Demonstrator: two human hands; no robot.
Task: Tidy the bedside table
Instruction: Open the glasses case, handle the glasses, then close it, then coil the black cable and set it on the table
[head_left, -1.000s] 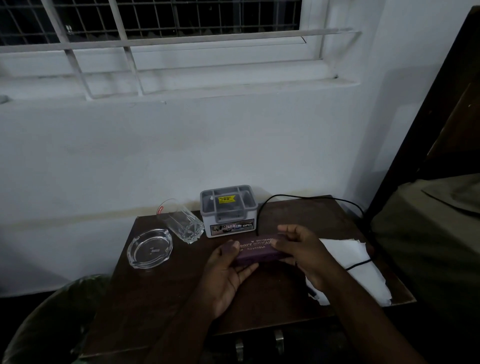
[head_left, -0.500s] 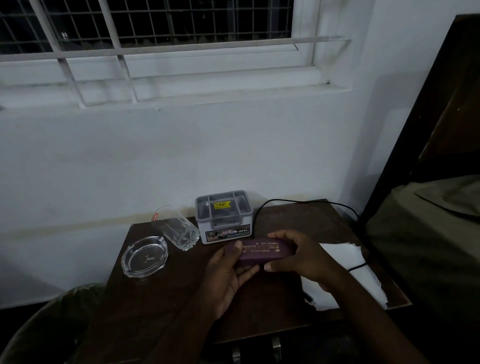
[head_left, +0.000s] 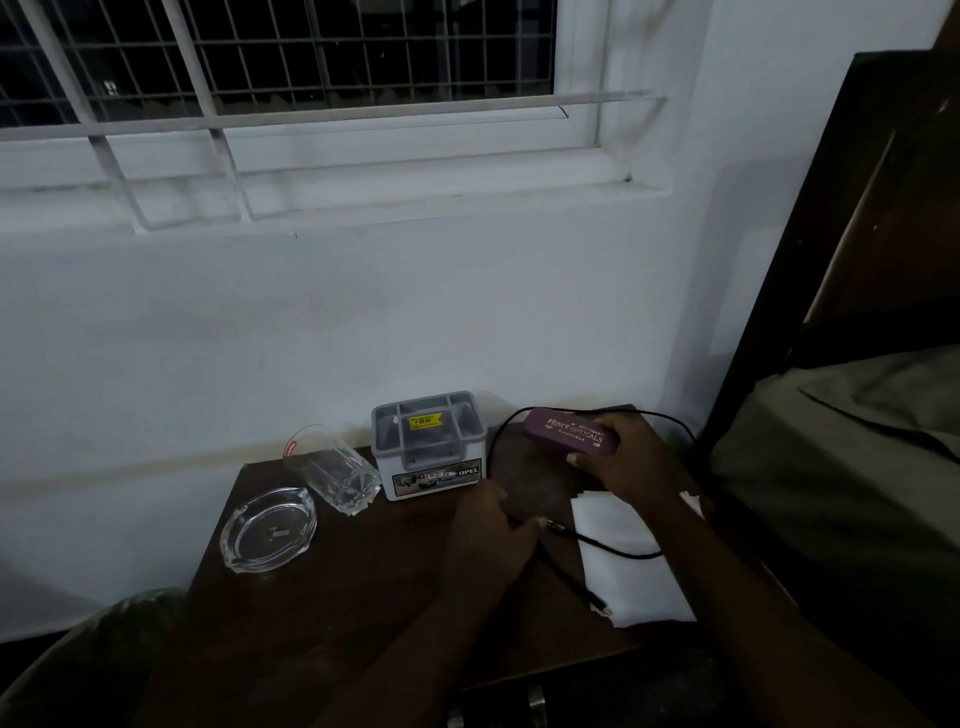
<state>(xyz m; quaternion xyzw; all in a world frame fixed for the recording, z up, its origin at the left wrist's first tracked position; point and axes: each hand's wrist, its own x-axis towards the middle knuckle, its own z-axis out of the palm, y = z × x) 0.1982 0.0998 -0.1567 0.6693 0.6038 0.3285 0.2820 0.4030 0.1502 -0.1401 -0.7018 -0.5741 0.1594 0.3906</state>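
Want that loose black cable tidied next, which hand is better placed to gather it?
Left hand: it already rests on the black cable, while the right hand holds the purple spectacle case at the wooden table's back.

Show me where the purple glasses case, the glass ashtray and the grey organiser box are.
purple glasses case (head_left: 566, 437): head view, on its lettered top face.
glass ashtray (head_left: 268, 529): head view, on the flat middle of the dish.
grey organiser box (head_left: 435, 475): head view, on the front wall with the picture label.
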